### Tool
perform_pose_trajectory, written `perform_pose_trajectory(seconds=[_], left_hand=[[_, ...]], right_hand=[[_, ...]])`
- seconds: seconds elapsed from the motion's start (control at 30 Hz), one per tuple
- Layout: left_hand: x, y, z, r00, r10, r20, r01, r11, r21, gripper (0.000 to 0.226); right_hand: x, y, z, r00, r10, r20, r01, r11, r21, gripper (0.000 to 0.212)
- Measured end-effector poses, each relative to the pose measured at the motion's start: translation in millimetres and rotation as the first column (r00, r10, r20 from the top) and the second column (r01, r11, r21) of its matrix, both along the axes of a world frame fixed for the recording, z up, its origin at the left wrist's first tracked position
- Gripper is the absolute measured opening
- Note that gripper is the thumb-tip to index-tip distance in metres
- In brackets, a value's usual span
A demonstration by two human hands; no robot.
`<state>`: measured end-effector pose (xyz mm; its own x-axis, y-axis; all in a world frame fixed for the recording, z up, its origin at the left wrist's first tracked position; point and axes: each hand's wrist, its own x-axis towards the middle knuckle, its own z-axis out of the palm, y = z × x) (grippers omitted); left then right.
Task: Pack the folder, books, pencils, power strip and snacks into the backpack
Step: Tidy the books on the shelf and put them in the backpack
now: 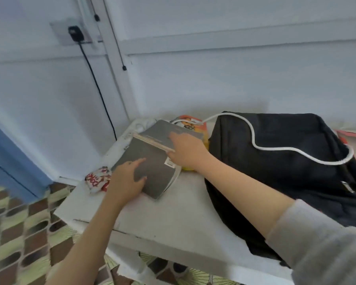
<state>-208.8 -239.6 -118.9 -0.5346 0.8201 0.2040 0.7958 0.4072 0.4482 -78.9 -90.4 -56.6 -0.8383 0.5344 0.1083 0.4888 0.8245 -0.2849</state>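
Two grey books (150,157) lie stacked on the white table (173,219), with wooden pencils (152,141) across the lower one. My left hand (127,179) rests on the lower book's near corner, fingers spread. My right hand (185,151) lies over the upper book's near edge by the pencils' end. The black backpack (280,167) lies flat to the right, and the power strip's white cord (275,149) runs over it. The white power strip (142,123) sits behind the books. An orange snack bag (195,124) lies behind the books. A red and white snack packet (98,179) sits at the table's left edge.
A red folder edge (351,134) shows behind the backpack at far right. A black cable (99,89) hangs from a wall socket (75,33) down the white wall. Patterned floor tiles (19,233) lie left of and below the table.
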Motion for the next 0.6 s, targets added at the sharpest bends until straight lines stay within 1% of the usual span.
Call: perform_pose_trajectory(seconds=[0.07, 0.1, 0.17, 0.23, 0.33, 0.4, 0.5, 0.6], left_hand=[[-6.7, -13.3, -14.7, 0.999, 0.009, -0.048, -0.013, 0.996, -0.093, 0.064], [-9.1, -18.4, -21.4, 0.994, -0.028, -0.103, 0.015, 0.992, -0.122, 0.065], [-12.1, -24.6, -34.2, 0.979, -0.076, -0.189, 0.058, 0.993, -0.099, 0.071], [-13.7, -27.2, -39.5, 0.976, -0.072, -0.206, 0.061, 0.996, -0.058, 0.074], [-11.9, -27.4, -35.8, 0.995, -0.032, -0.091, 0.035, 0.999, 0.03, 0.074], [-7.4, -25.2, -31.8, 0.999, -0.04, 0.013, 0.038, 0.994, 0.105, 0.081], [-1.4, -18.2, -24.1, 0.977, -0.064, 0.204, 0.009, 0.967, 0.256, 0.091], [2.6, -4.0, -15.8, 0.933, -0.094, 0.348, -0.067, 0.904, 0.422, 0.089]], right_hand=[[-19.0, 5.5, -15.0, 1.0, -0.001, 0.013, 0.001, 1.0, -0.011, 0.058], [-25.9, 6.4, -21.6, 1.0, 0.0, 0.022, 0.001, 1.0, -0.011, 0.063], [-34.5, 7.8, -31.8, 1.0, -0.014, 0.012, 0.014, 1.0, -0.008, 0.063], [-38.7, 9.6, -37.4, 0.999, -0.033, -0.038, 0.033, 0.999, -0.018, 0.06], [-42.0, 13.4, -40.5, 0.979, -0.056, -0.194, 0.041, 0.996, -0.08, 0.061], [-41.7, 17.9, -37.8, 0.943, -0.092, -0.319, 0.053, 0.99, -0.127, 0.063], [-32.0, 19.5, -25.0, 0.845, -0.129, -0.518, 0.034, 0.981, -0.189, 0.061], [-18.4, 18.1, -9.5, 0.75, -0.216, -0.625, 0.004, 0.947, -0.322, 0.061]])
